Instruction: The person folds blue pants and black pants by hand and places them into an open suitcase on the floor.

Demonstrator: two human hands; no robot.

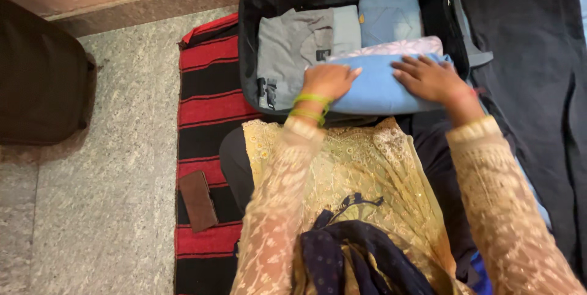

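Here, the black suitcase (247, 38) lies open on the floor at the far side, beside a red-and-black striped mat (205, 99) to its left. Inside, a folded blue cloth (376, 90) lies nearest, with grey and pale blue garments beyond. The left hand (329, 80) and right hand (430, 78) press flat on it, 2 loose grips holding nothing.

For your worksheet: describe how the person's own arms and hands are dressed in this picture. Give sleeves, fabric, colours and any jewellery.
Both arms wear long, sheer beige-gold sleeves with a pale embroidered floral pattern and scalloped lace cuffs. The left hand is bare, with yellow-green bangles stacked at the wrist. The right hand is bare too, with what looks like a thin red thread at the wrist.
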